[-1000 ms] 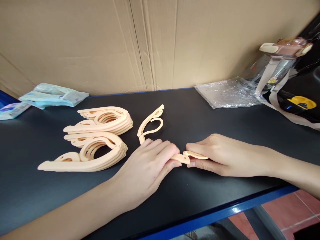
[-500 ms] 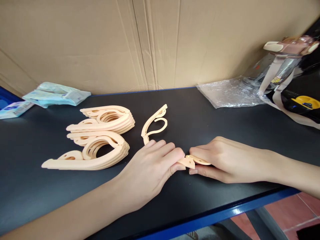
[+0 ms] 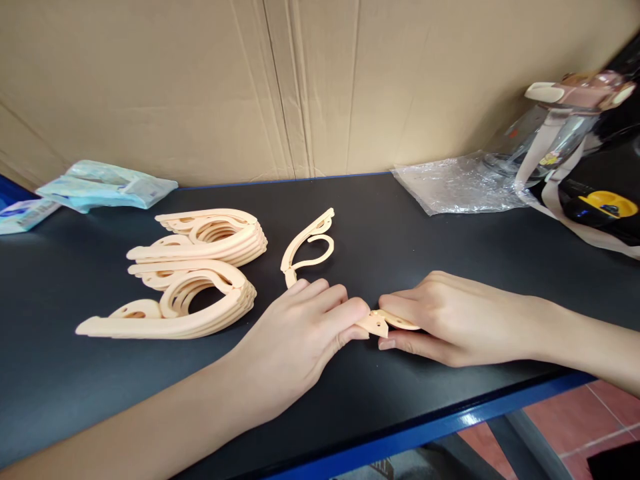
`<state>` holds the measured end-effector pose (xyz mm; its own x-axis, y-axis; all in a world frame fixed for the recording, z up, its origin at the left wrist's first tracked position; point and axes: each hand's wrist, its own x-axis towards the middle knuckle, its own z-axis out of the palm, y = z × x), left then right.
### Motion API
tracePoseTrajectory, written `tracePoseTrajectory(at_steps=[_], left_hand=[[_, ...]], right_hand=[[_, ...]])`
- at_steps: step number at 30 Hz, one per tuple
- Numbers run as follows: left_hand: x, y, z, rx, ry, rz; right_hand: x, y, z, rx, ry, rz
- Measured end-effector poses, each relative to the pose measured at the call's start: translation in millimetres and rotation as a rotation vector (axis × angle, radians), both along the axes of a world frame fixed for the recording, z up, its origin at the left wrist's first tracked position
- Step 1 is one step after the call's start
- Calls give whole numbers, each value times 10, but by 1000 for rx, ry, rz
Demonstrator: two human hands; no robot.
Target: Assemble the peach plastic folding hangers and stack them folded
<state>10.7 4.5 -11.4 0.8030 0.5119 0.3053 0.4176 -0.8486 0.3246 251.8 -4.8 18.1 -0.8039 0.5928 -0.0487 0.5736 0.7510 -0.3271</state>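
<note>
Between my hands are pale peach plastic folding hanger parts. My left hand point(image 3: 305, 340) is closed on a flat piece point(image 3: 376, 325) with a small hole, its end poking out past the thumb and forefinger. My right hand point(image 3: 440, 320) pinches a curved piece point(image 3: 400, 321) whose tip meets or overlaps the left one. Whether the two pieces are joined, I cannot tell. Just beyond my left fingers a hanger point(image 3: 306, 241) shows its hook and one arm; its lower part goes behind the hand. Left of it lie two stacks of folded hangers, one farther point(image 3: 220, 250), one nearer point(image 3: 200, 327).
A clear plastic bag point(image 3: 450, 187) lies at the back right beside a clear bottle point(image 3: 550, 133) with a strap. Light blue packets point(image 3: 110, 187) sit at the back left. Cardboard point(image 3: 175, 87) stands behind the black table point(image 3: 350, 420), which has a blue front edge.
The view has shifted very slightly. Both hands keep their grip in nearly the same place, and the two held pieces have hardly moved.
</note>
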Motion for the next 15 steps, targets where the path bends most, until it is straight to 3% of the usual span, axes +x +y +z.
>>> tracePoseTrajectory(at_steps=[4, 9, 15], left_hand=[[0, -6, 2, -12, 1, 2], [7, -5, 63, 5, 25, 10], [2, 29, 130, -123, -3, 18]], right_hand=[[-1, -15, 18, -12, -6, -7], [-23, 8, 101, -154, 11, -68], [-11, 40, 173, -309, 97, -110]])
